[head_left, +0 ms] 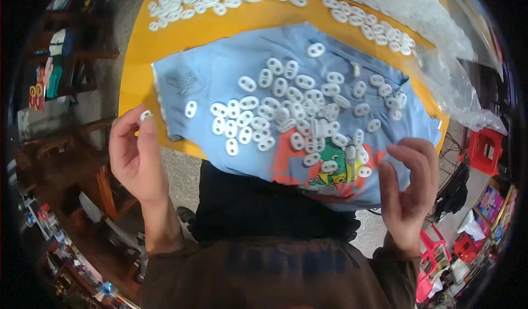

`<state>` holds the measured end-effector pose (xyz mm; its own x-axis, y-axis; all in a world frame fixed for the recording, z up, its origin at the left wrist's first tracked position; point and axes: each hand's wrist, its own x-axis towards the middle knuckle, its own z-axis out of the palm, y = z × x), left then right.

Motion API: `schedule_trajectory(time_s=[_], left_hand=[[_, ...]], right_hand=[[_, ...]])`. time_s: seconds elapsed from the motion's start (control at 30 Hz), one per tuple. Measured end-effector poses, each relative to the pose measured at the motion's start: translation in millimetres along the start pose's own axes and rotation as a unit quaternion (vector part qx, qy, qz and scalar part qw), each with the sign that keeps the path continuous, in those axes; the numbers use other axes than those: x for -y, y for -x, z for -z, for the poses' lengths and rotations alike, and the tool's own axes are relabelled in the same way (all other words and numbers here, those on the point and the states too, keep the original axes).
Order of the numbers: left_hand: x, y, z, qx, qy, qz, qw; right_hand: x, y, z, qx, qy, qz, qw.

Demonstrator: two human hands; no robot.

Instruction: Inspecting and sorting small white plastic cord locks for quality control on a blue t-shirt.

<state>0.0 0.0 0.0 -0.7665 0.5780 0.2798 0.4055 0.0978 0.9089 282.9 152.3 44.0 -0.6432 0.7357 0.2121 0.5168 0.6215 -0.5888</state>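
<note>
Yellow, that surface (132, 83), and just off its left edge here's the left hand (135, 160), thumb and finger pinched on one small white piece (146, 115); a fingertip grip, presumably because it's so tiny. Moving in: a pale blue garment (214, 61) spread over the middle, lapping the near edge, probably a soft mat against skidding. Thin dark bits (181, 82), pin-like, bunch at its left end, perhaps kept apart to avoid mixing. Centre now, loose white pieces (311, 105), two-holed, strewn across the cloth, likely for easy picking; another white batch (234, 3) lines the far edge. Nearest us, a cartoon print (333, 158), partly covered, no lettering I can read. And over right, the right hand (410, 188) hangs above the garment, fingers loosely curled, thumb apart, nothing visible in it. Far right corner: clear plastic (456, 83), out of the way, it seems, no label legible.
</note>
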Motion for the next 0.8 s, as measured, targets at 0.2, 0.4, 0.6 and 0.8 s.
schedule_trajectory(time_s=[0.2, 0.4, 0.6, 0.8], left_hand=[[28, -20, 15, 0.035, -0.073, -0.060, 0.995], [36, -26, 7, 0.008, 0.025, 0.001, 1.000], [41, -29, 6, 0.026, -0.037, -0.028, 0.999], [43, -30, 3, 0.017, -0.073, -0.062, 0.995]], right_hand=[[50, -87, -61, 0.097, -0.003, 0.202, 0.975], [75, -127, -128, 0.112, -0.007, 0.262, 0.958], [77, -140, -157, 0.118, 0.023, 0.282, 0.952], [78, -150, -159, 0.157, 0.011, 0.271, 0.950]])
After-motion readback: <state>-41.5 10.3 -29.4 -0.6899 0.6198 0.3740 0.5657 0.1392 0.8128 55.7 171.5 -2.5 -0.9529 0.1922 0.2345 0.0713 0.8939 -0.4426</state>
